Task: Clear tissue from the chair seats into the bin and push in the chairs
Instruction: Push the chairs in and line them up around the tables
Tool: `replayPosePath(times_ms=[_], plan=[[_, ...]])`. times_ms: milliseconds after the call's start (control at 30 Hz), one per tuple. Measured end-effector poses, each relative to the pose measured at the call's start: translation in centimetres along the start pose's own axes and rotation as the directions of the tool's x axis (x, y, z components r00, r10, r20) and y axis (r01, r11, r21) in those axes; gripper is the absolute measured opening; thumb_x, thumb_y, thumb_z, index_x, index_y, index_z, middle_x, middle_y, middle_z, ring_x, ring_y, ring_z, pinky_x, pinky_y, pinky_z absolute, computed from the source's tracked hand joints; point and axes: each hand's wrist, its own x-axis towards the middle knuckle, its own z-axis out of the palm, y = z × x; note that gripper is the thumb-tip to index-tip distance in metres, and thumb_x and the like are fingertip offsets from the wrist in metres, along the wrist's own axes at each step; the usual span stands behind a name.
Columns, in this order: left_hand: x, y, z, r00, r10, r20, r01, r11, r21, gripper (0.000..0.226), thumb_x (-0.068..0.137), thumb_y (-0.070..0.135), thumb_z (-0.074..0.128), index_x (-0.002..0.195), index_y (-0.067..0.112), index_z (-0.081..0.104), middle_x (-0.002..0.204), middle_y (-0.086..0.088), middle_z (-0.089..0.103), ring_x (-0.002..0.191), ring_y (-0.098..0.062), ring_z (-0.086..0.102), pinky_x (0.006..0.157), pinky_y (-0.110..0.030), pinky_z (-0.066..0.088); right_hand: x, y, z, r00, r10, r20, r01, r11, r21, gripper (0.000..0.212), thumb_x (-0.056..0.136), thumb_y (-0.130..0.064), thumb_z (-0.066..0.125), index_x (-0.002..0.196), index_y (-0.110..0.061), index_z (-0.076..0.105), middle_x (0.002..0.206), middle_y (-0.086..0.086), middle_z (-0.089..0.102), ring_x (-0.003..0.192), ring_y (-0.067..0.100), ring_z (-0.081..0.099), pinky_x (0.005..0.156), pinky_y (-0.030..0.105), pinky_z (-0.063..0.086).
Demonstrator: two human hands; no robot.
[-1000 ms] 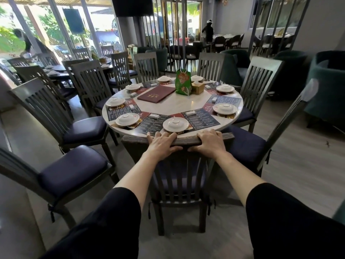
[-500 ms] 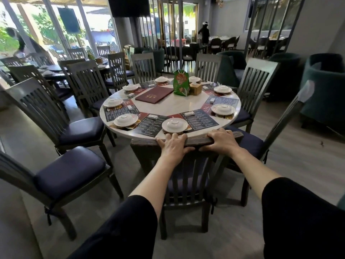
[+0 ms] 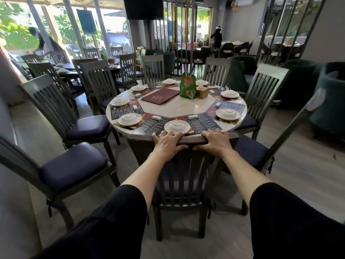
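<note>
A grey wooden chair [image 3: 179, 184] with a slatted back stands right in front of me, its top rail close to the edge of the round white table [image 3: 175, 107]. My left hand [image 3: 167, 145] grips the top rail left of its middle, fingers curled over it. My right hand [image 3: 216, 143] grips the same rail further right. The seat is mostly hidden behind the backrest. No tissue or bin shows in this view.
Two chairs with dark blue cushions [image 3: 72, 169] [image 3: 87, 127] stand pulled out on the left, another [image 3: 250, 152] on the right. More chairs ring the table, which carries plates, menus and a green packet [image 3: 187, 85]. Teal armchairs [image 3: 330, 101] stand at far right.
The chair has slid forward toward the table under both hands, and I have stepped closer. Both hands keep their grip on the top rail.
</note>
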Motion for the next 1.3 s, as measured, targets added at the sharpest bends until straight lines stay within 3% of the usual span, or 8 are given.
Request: replayPosePath(times_ms=[133, 433, 700, 833, 1067, 1200, 1300], plan=[[0.3, -0.9, -0.1, 1.000, 0.004, -0.010, -0.004, 1.000, 0.023, 0.050, 0.086, 0.062, 0.044, 0.124, 0.029, 0.043, 0.121, -0.006, 0.050, 0.116, -0.031, 0.039, 0.097, -0.056, 0.022, 0.2, -1.1, 0.2, 0.999, 0.006, -0.039, -0.006, 1.000, -0.002, 0.065, 0.077, -0.071, 0.055, 0.120, -0.023, 0.055, 0.125, 0.003, 0.057, 0.116, 0.026, 0.044, 0.096, 0.042, 0.030], [-0.1, -1.2, 0.2, 1.000, -0.027, -0.004, 0.027, 0.997, 0.068, 0.050, 0.086, 0.061, 0.047, 0.124, 0.030, 0.041, 0.126, -0.006, 0.047, 0.119, -0.032, 0.039, 0.099, -0.064, 0.022, 0.0, -1.8, 0.8, 0.999, -0.009, -0.048, 0.010, 1.000, 0.015, 0.065, 0.079, -0.068, 0.056, 0.126, -0.023, 0.052, 0.128, 0.001, 0.055, 0.119, 0.025, 0.043, 0.099, 0.043, 0.031], [0.4, -1.5, 0.8, 0.998, -0.016, -0.057, 0.020, 0.997, 0.072, 0.050, 0.084, 0.063, 0.047, 0.122, 0.030, 0.044, 0.124, -0.005, 0.049, 0.118, -0.028, 0.040, 0.093, -0.051, 0.025, 0.2, -1.7, 0.5, 1.000, 0.001, 0.020, -0.001, 1.000, 0.003, 0.068, 0.079, -0.072, 0.052, 0.133, -0.032, 0.046, 0.134, -0.002, 0.051, 0.123, 0.026, 0.040, 0.101, 0.043, 0.027], [0.4, -2.0, 0.7, 1.000, 0.016, -0.019, -0.015, 0.998, 0.057, 0.050, 0.086, 0.062, 0.045, 0.123, 0.029, 0.042, 0.125, -0.006, 0.048, 0.117, -0.029, 0.039, 0.094, -0.052, 0.024, -0.1, -2.1, 0.5, 1.000, 0.013, 0.019, -0.012, 0.999, -0.046, 0.066, 0.081, -0.070, 0.049, 0.136, -0.034, 0.042, 0.134, -0.001, 0.049, 0.123, 0.027, 0.039, 0.101, 0.043, 0.028], [-1.0, 0.1, 1.7, 0.987, -0.135, -0.093, 0.142, 0.986, 0.083, 0.059, 0.091, 0.055, 0.042, 0.135, 0.017, 0.031, 0.136, -0.013, 0.036, 0.129, -0.033, 0.028, 0.110, -0.061, 0.006, -1.5, -3.8, 1.4, 0.993, 0.065, -0.101, -0.075, 0.992, -0.097, 0.059, 0.089, -0.057, 0.051, 0.133, -0.019, 0.040, 0.132, 0.008, 0.046, 0.123, 0.029, 0.040, 0.109, 0.042, 0.026], [-1.1, 0.0, 1.8, 0.991, -0.114, -0.070, 0.116, 0.993, 0.033, 0.058, 0.093, 0.050, 0.042, 0.134, 0.011, 0.033, 0.138, -0.014, 0.034, 0.130, -0.034, 0.026, 0.110, -0.059, 0.003, -2.4, -5.8, 2.9, 0.972, 0.156, -0.176, -0.168, 0.984, -0.056, 0.069, 0.093, -0.045, 0.050, 0.143, -0.004, 0.027, 0.145, 0.016, 0.032, 0.137, 0.032, 0.025, 0.117, 0.043, 0.011], [-0.9, -1.5, 1.6, 0.997, 0.002, -0.078, -0.004, 1.000, -0.022, 0.050, 0.094, 0.040, 0.045, 0.134, 0.012, 0.033, 0.137, -0.012, 0.036, 0.130, -0.031, 0.027, 0.112, -0.051, 0.006, -2.3, -7.3, 3.4, 0.957, 0.246, -0.151, -0.256, 0.965, -0.051, 0.071, 0.097, -0.034, 0.047, 0.148, 0.003, 0.014, 0.153, 0.021, 0.020, 0.143, 0.035, 0.014, 0.119, 0.044, 0.010]])
